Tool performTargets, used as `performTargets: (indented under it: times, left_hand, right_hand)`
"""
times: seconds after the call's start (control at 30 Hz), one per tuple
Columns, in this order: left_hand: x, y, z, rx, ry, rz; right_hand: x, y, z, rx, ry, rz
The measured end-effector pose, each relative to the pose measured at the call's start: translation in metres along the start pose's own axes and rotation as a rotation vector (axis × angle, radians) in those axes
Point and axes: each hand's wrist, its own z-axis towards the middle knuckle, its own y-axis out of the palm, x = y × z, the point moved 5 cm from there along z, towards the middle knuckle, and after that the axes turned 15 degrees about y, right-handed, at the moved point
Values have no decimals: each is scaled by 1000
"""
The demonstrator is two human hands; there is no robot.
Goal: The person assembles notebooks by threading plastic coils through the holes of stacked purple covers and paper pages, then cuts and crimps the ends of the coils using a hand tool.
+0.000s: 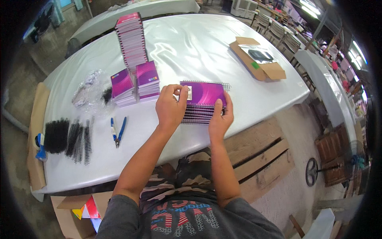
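Note:
A stack of purple spiral-bound notebooks (201,92) lies in front of me, wire-like coils showing along its edges. My right hand (221,119) grips its right side, thumb on top and fingers around the far edge. At the left end, my left hand (170,106) has its thumb and fingers pinched together beside a small pale square patch (189,93) on the cover. Whatever sits between those fingertips is hidden. Left of my forearm, a pair of blue-handled cutting pliers (118,133) rests on the white-covered table (147,155).
Shorter purple notebook piles (148,79) stand before a tall notebook stack (132,40). Black spiral coils (57,135), crumpled clear plastic (89,89) and a blue tape dispenser (40,147) lie left. An open cardboard box (250,65) is at far right; another box (65,213) stands below the table.

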Motion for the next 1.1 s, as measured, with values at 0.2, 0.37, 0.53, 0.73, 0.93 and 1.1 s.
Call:
performTargets:
  times: [0.2,0.37,0.53,0.73,0.93,1.1]
  left_hand:
    - [-77,-48,55,1,408,437]
    - [-107,-45,23,-371,498,629]
    - [-81,-94,0,-302,356,520]
    - [-81,-48,-3,-218,693,783]
    - [-116,-63,24,-480,429,723]
    - [-93,-49,21,-435,560,710]
  right_hand:
    - [-36,-12,-42,243,-387,-47]
    - [-31,14,-98,-113,-451,28]
    - [24,56,-126,-717,394,343]
    - [85,85,-124,-825,636,380]
    - [93,97,-130,-913,584,401]
    - [91,93,-131,-940,634,394]
